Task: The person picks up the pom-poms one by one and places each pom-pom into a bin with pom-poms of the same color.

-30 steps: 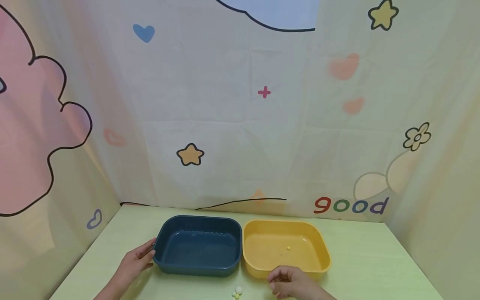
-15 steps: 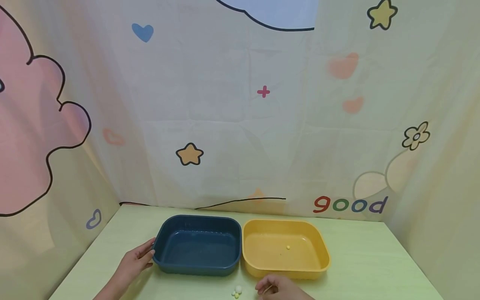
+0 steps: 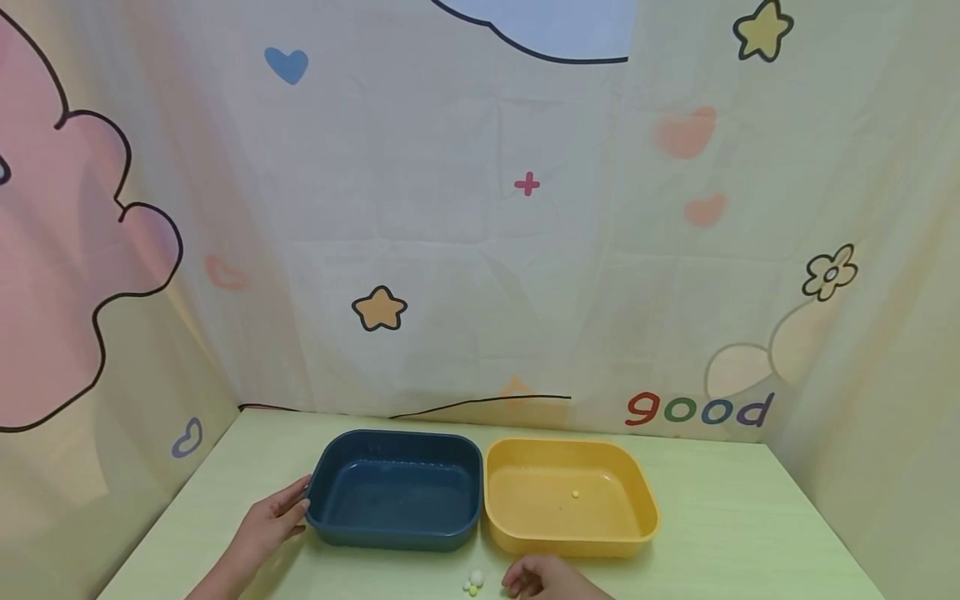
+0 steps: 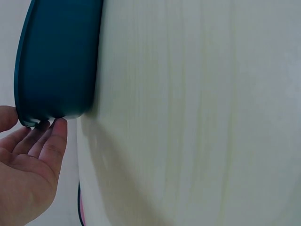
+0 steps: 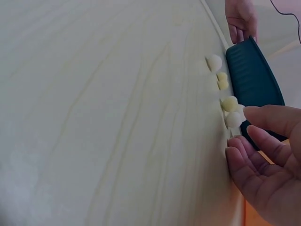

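My left hand (image 3: pixel 264 527) holds the left end of a dark blue bin (image 3: pixel 393 533). In the left wrist view its thumb is at the rim and its fingers (image 4: pixel 54 146) lie against the outer wall. My right hand (image 3: pixel 551 579) is in front of the yellow bin (image 3: pixel 570 546), fingers loosely bent, nothing visible in its grasp. Just left of it on the table sits a cluster of small balls, one white ball (image 3: pixel 477 577) and a yellow ball (image 3: pixel 473 591) among them. The right wrist view shows several white and pale yellow balls (image 5: pixel 229 103), the closest near the thumb.
One small pale yellow ball (image 3: pixel 575 494) lies inside the yellow bin. The two bins stand side by side on the light table (image 3: pixel 720 517). A printed curtain (image 3: pixel 450 208) hangs behind the table and at both sides.
My right hand has moved left and down from the yellow bin's front edge toward the balls on the table. The left hand has stayed on the dark blue bin.
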`<action>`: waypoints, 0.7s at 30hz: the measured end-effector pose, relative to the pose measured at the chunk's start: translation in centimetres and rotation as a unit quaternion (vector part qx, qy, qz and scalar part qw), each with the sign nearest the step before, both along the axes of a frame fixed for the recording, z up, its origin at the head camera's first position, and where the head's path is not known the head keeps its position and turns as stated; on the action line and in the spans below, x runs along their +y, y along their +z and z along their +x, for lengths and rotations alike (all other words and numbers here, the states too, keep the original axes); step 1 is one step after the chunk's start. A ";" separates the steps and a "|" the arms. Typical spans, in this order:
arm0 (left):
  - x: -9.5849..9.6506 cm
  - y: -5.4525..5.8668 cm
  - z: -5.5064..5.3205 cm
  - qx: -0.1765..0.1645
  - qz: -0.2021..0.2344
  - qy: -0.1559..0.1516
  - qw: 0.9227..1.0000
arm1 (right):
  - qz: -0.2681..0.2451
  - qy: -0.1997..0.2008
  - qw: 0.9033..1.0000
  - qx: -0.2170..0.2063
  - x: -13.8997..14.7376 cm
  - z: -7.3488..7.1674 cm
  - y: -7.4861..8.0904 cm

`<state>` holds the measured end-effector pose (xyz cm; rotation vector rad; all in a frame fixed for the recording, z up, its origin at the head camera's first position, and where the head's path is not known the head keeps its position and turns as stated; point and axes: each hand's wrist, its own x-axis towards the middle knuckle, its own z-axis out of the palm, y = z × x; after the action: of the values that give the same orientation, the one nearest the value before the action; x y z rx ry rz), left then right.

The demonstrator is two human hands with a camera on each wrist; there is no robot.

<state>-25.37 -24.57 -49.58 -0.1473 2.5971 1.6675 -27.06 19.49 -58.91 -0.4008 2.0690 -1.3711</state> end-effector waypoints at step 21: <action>0.0 -0.2 0.0 0.001 -0.002 -0.001 1.000 | 0.072 0.023 0.992 0.102 -2.0 1.4 1.9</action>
<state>-25.39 -24.62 -49.77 -0.1448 2.6004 1.6634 -25.66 17.52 -57.03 -0.5429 2.2922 -1.1868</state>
